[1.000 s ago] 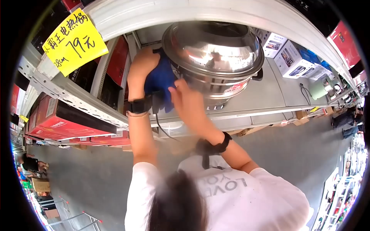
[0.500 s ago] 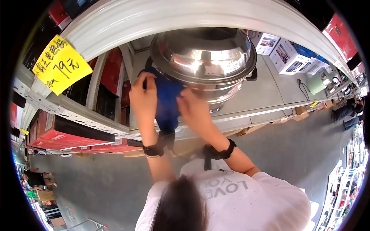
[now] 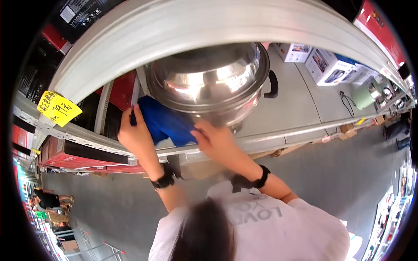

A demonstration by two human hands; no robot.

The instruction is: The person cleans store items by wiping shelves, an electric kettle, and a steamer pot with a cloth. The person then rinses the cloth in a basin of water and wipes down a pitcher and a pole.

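Observation:
A blue cloth (image 3: pixel 162 124) is stretched between my two hands at the shelf's front edge. My left hand (image 3: pixel 136 132) is closed on its left end, thumb and fingers pinching the fabric. With bent fingers, my right hand (image 3: pixel 214 140) grips the other end, near the base of the pot. Right behind the cloth stands a large, shiny steel pot (image 3: pixel 209 82) with a domed lid and a black side handle (image 3: pixel 271 85). The cloth hides the pot's lower left part.
A thick pale shelf beam (image 3: pixel 183 26) crosses above the pot. Boxed appliances (image 3: pixel 328 69) and a green appliance (image 3: pixel 365 96) share the grey shelf on the right. A yellow price tag (image 3: pixel 59 108) hangs at left, above red boxes (image 3: pixel 87 154). People stand farther off.
My left hand has moved left and the right hand slightly down, so the bunched cloth is now spread wider. The view has shifted; the pot appears farther left.

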